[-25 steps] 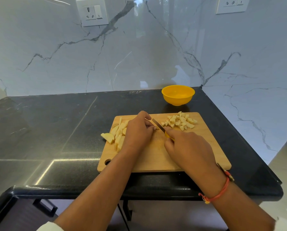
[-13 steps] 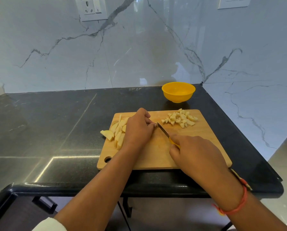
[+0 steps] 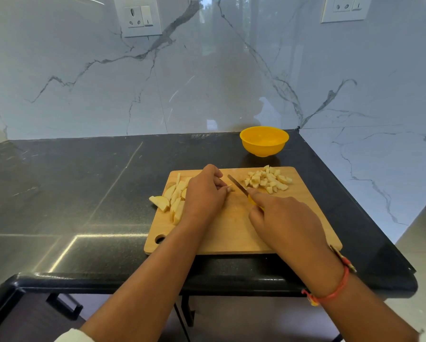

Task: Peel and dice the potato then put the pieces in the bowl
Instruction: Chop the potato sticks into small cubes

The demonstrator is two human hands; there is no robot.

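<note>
The left hand (image 3: 204, 193) lies on the board (image 3: 231, 240) with its fingers curled down. It holds a potato stick (image 3: 229, 187), and only the pale end of the stick peeks out at the fingertips. The right hand (image 3: 283, 218) is closed around the yellow handle of a knife (image 3: 238, 185), with one finger lying along the top of the blade. The blade points up and to the left and sits just beside the left fingertips and the end of the stick. A heap of strips (image 3: 176, 203) waits under and to the left of the left hand, and one wedge hangs over the board's left edge. Past the knife tip, to the right, is a pile of cubes (image 3: 268, 180) on the far part of the board. The yellow bowl (image 3: 264, 141) stands beyond the cubes on the black counter (image 3: 83, 193), off the board, well apart from both hands. An orange band (image 3: 330, 293) is tied around the right wrist.
</note>
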